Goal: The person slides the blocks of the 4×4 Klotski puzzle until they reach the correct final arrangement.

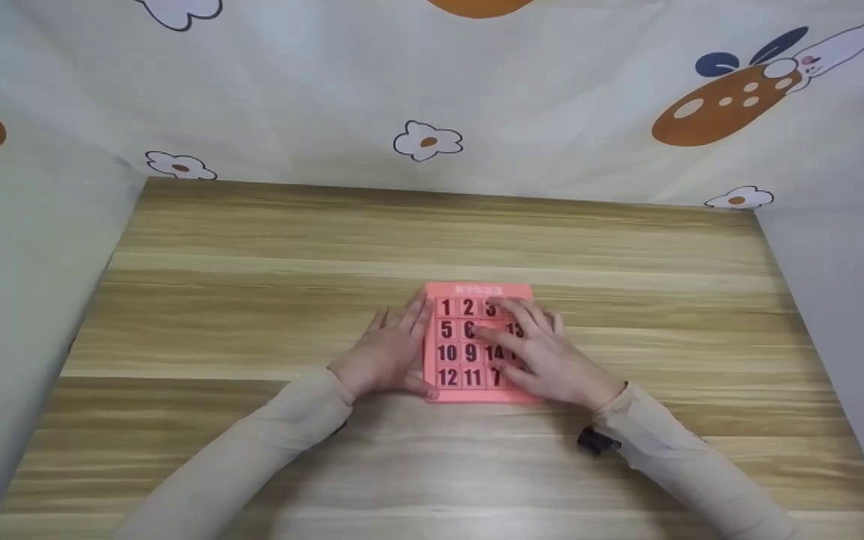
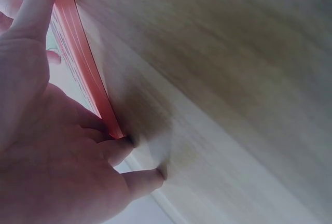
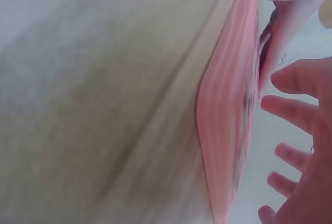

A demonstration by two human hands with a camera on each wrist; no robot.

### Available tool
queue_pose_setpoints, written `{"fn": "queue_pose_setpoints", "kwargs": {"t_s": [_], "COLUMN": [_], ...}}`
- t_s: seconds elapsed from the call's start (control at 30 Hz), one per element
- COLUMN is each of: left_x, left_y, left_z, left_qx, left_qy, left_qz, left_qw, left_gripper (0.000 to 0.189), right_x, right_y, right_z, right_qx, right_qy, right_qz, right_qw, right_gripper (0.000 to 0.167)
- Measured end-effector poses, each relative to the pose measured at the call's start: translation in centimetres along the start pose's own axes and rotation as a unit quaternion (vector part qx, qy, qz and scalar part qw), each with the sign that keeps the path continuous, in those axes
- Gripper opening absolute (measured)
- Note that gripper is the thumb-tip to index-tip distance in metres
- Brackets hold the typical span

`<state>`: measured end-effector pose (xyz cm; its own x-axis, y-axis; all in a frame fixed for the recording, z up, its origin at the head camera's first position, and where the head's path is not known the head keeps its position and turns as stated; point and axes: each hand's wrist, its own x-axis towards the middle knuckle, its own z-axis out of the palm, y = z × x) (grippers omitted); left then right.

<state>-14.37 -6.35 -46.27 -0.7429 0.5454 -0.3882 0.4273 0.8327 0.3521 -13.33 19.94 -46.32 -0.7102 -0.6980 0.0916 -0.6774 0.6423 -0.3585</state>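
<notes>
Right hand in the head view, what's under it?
Under the right hand is the right part of a pink number slide puzzle. Tile 3, tile 13 and tile 14 partly show; the top-right and bottom-right corner numbers are covered.

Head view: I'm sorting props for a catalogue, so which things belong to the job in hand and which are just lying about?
Part of the job:
pink number-puzzle frame
numbered tiles inside it
left grip, at the frame's left edge
right grip, over the tiles

Just around it:
wood-grain tabletop
flower-printed backdrop
small black object beside the right sleeve
</notes>
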Motion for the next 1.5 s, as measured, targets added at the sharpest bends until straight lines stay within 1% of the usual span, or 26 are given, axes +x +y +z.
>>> {"fn": "queue_pose_setpoints", "kwargs": {"t_s": [0.1, 0.23, 0.4, 0.6, 0.77, 0.97, 1.1, 1.2, 1.33, 1.4, 1.5], "left_x": [0.0, 0.1, 0.1, 0.1, 0.1, 0.2, 0.2, 0.2, 0.1, 0.1, 0.0], "left_y": [0.0, 0.0, 0.0, -0.1, -0.1, -0.3, -0.3, -0.3, -0.2, -0.2, -0.2], "left_z": [0.0, 0.1, 0.1, 0.2, 0.2, 0.2, 0.2, 0.2, 0.2, 0.2, 0.2], "left_qx": [-0.005, -0.005, 0.001, 0.003, 0.009, 0.005, -0.001, 0.000, 0.001, 0.003, 0.008], "left_qy": [-0.001, -0.007, -0.008, -0.003, -0.002, 0.009, 0.005, 0.003, 0.004, 0.004, 0.001], "left_qz": [-0.001, -0.005, -0.006, -0.001, 0.001, 0.016, 0.016, 0.016, 0.020, 0.021, 0.017], "left_qw": [1.0000, 1.0000, 0.9999, 1.0000, 1.0000, 0.9998, 0.9999, 0.9999, 0.9998, 0.9998, 0.9998], "left_gripper": [0.132, 0.132, 0.131, 0.131, 0.131, 0.131, 0.131, 0.131, 0.131, 0.131, 0.131], "right_x": [-0.1, -0.4, -1.1, -1.8, -2.3, -2.9, -3.2, -3.3, -3.4, -3.4, -3.5], "right_y": [0.3, 0.7, 1.4, 1.9, 2.1, 2.2, 2.2, 2.2, 2.4, 2.4, 2.1], "right_z": [-0.3, -0.5, -0.5, -0.5, -0.7, -0.8, -1.0, -1.4, -2.4, -2.7, -2.6], "right_qx": [0.012, 0.010, -0.008, -0.025, -0.017, -0.008, -0.002, -0.015, -0.042, -0.046, -0.041], "right_qy": [0.009, 0.015, 0.008, 0.015, 0.012, 0.015, 0.015, 0.018, 0.044, 0.052, 0.037], "right_qz": [-0.003, -0.004, -0.002, -0.015, -0.009, -0.013, -0.014, -0.017, -0.015, -0.018, -0.040], "right_qw": [0.9999, 0.9998, 0.9999, 0.9995, 0.9997, 0.9998, 0.9998, 0.9996, 0.9980, 0.9974, 0.9977], "right_gripper": [0.051, 0.049, 0.047, 0.044, 0.041, 0.040, 0.039, 0.038, 0.039, 0.039, 0.039]}}
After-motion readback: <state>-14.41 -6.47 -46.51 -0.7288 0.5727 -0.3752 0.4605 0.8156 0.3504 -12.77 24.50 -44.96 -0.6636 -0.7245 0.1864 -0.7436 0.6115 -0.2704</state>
